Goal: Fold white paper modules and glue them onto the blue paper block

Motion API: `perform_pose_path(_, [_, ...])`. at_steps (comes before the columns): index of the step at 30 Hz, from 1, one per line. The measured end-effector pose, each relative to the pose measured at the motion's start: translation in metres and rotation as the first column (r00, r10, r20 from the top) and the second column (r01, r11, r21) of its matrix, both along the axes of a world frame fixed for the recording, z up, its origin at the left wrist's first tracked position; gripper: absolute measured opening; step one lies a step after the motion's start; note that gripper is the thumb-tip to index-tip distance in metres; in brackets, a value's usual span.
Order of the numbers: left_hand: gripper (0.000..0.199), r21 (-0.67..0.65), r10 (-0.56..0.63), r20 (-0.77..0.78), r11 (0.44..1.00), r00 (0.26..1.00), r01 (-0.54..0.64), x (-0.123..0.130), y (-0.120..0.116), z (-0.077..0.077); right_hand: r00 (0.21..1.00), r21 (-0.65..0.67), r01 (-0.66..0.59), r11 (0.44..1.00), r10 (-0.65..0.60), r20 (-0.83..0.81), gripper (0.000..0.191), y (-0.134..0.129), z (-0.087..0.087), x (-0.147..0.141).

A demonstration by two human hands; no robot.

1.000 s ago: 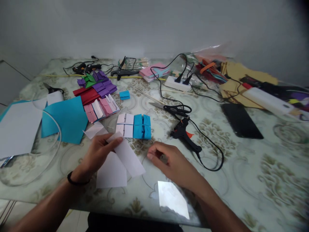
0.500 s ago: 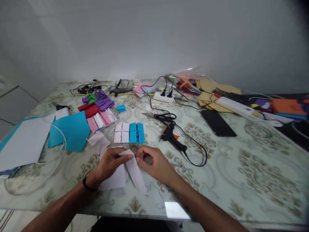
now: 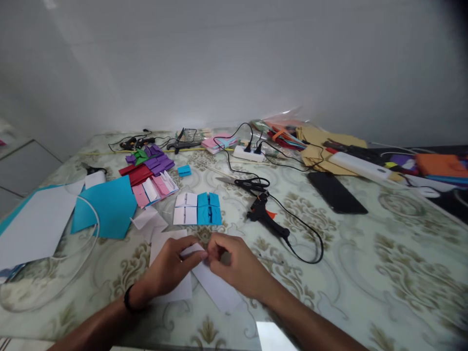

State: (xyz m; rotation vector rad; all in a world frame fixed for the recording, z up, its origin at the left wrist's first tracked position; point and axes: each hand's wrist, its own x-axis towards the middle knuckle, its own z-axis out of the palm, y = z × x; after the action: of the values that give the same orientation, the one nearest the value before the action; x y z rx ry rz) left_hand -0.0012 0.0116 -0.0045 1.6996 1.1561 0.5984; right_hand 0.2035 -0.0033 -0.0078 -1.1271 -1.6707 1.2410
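A folded white paper strip (image 3: 217, 286) slants toward the table's front edge. My left hand (image 3: 171, 265) pinches its upper end between thumb and fingers. Close against it, my right hand (image 3: 234, 263) has thumb and fingertips pressed together at the strip's upper corner. Under my left hand lies a white sheet (image 3: 181, 291) on the table. Just beyond my hands are folded white pieces (image 3: 185, 208) beside folded blue pieces (image 3: 209, 208). Crumpled white paper (image 3: 149, 222) rests to the left.
A black glue gun (image 3: 268, 219), open scissors (image 3: 248, 183) and a phone (image 3: 336, 192) lie to the right. Behind stands a white power strip (image 3: 248, 153) with cords. Blue sheets (image 3: 106, 207), a white sheet (image 3: 42, 224) and folded coloured papers (image 3: 157, 163) are at left.
The strip's lower end has swung to the right and shows wider. Both hands remain together at its upper end. The whole view has shifted slightly, with table objects appearing lower.
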Motion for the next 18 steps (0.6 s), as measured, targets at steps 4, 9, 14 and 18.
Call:
perform_pose_path(4, [0.027,0.055,-0.058,-0.118,0.996,0.991,0.065,-0.001,-0.005,0.009,0.997,-0.049,-0.062,0.997,0.06,-0.04,0.017,0.0,0.002,0.003])
perform_pose_path(9, [0.033,0.067,0.055,-0.051,0.996,0.997,-0.051,-0.014,0.001,0.012,0.997,-0.132,-0.069,0.989,0.064,-0.036,0.015,-0.001,0.003,0.009])
perform_pose_path(14, [0.035,-0.013,0.255,0.17,0.966,0.952,-0.257,-0.031,0.011,0.008,0.999,-0.154,-0.027,0.988,0.033,0.038,0.011,0.0,0.012,0.02])
perform_pose_path(18, [0.033,-0.03,0.416,0.281,0.904,0.865,-0.426,-0.036,0.017,0.006,0.986,-0.049,0.05,0.998,-0.041,0.164,0.01,0.006,0.024,0.043])
